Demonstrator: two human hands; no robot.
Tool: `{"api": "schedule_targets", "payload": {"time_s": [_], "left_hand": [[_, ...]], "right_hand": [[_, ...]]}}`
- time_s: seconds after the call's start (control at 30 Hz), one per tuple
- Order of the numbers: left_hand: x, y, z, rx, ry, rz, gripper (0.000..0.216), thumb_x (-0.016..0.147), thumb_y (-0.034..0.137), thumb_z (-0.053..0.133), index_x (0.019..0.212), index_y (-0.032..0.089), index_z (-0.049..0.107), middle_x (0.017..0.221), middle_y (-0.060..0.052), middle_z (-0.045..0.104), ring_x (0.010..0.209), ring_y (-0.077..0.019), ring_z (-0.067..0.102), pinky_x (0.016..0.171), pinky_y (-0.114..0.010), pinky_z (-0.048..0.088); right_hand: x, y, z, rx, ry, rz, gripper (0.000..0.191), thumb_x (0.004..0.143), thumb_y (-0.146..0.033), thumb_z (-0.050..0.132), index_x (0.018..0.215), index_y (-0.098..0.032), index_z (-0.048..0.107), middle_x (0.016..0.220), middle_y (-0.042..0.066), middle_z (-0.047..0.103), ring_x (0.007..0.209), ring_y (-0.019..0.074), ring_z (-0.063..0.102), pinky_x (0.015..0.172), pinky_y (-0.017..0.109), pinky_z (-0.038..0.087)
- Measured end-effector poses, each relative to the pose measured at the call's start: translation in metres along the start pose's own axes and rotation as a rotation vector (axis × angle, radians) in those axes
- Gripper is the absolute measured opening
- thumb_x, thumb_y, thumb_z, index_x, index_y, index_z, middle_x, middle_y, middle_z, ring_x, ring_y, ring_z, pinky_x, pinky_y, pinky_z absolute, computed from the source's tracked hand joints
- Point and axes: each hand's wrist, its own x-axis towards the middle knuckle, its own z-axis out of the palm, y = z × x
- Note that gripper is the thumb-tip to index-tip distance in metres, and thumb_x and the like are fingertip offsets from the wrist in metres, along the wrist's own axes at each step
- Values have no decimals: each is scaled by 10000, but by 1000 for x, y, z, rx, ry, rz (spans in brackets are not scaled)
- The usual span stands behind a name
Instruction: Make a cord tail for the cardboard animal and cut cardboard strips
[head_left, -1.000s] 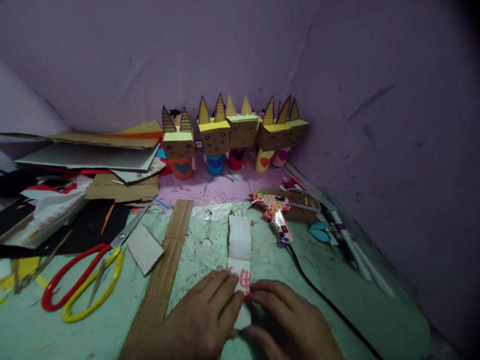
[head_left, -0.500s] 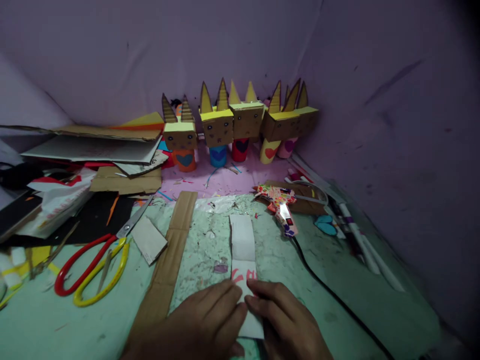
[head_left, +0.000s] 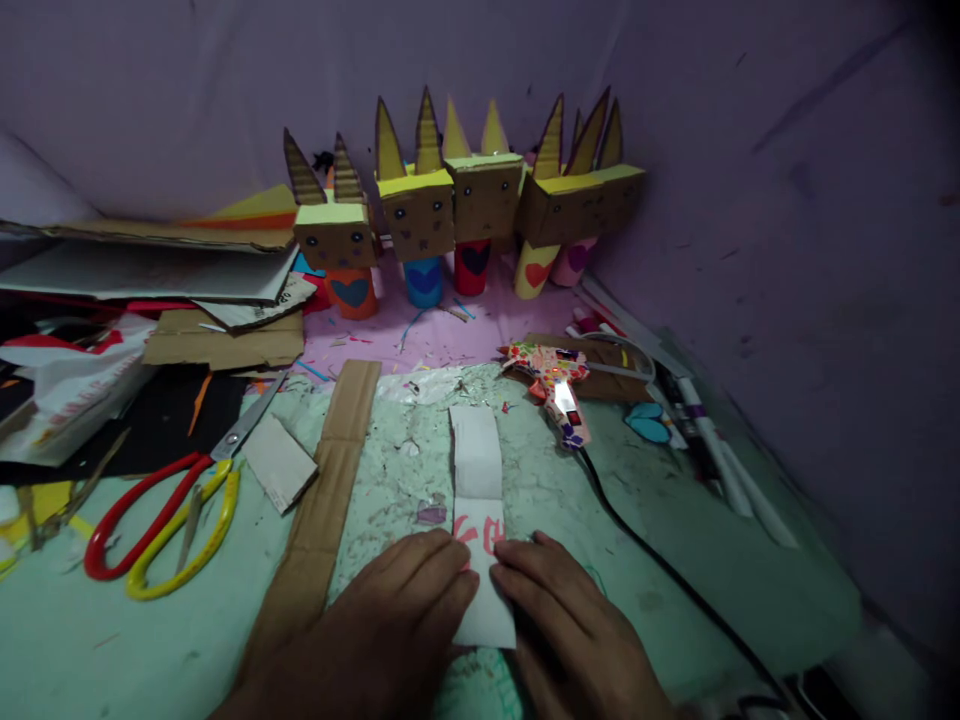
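A long white card strip (head_left: pixel 478 470) with red marks lies lengthwise on the green work surface (head_left: pixel 675 560). My left hand (head_left: pixel 390 625) rests on its near left edge, fingers stretched flat and pressing down. My right hand (head_left: pixel 574 625) lies on the near right edge, fingers also flat on the card. A long brown cardboard strip (head_left: pixel 330 480) runs just left of my left hand. Neither hand grips anything.
Red and yellow scissors (head_left: pixel 161 515) lie at the left beside a small card piece (head_left: pixel 279 463). A patterned glue gun (head_left: pixel 553 385) with a black cord (head_left: pixel 660 570) sits to the right. Several cardboard horned figures (head_left: pixel 420 215) stand at the back wall. Cardboard sheets (head_left: pixel 172 270) are piled at left.
The view has tilted down a little, so the figures sit higher. Both hands have slid slightly nearer along the white strip, still pressing it flat.
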Motion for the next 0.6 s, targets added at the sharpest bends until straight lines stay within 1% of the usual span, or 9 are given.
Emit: {"api": "schedule_targets", "payload": {"time_s": [0.13,0.3,0.37,0.47,0.53,0.6], "left_hand": [[5,-1,-5,-6,-14,4,401,749,-7,283,1037,128,528,1020,-68,631,968,-176,549,812,-290,508],[10,0,-8,20,17,-10,423,740,-20,260,1044,127,515,1039,-59,636,970,-167,563,801,-283,507],[11,0,-7,29,32,-9,379,778,20,263,1044,127,510,1021,-56,645,947,-169,576,787,-281,510],[13,0,-6,35,15,-21,291,841,122,293,1031,136,512,1017,-50,651,926,-171,587,780,-279,510],[14,0,-7,27,-6,-32,262,859,185,324,1038,137,508,1029,-49,649,933,-173,585,788,-279,506],[13,-1,-8,14,-25,-49,263,862,239,356,1053,132,501,1042,-56,645,946,-181,577,797,-288,502]], "right_hand": [[6,0,-2,-40,-52,-2,288,750,-83,443,1007,-112,571,981,115,661,927,200,606,830,372,513],[12,0,-4,-115,-113,-21,294,834,-145,376,1036,-134,590,955,78,679,871,190,625,777,353,529],[12,0,-3,-156,-131,-22,304,859,-154,349,1039,-139,594,952,66,684,854,184,628,759,339,529],[12,1,-1,-203,-120,-6,322,880,-159,315,1017,-151,606,933,55,690,817,180,630,727,330,524],[12,2,-1,-200,-129,9,320,884,-168,317,1015,-153,608,935,55,689,806,180,624,713,323,520],[14,2,-3,-173,-168,19,306,875,-176,341,1028,-150,605,956,60,682,810,182,616,704,312,518]]}}
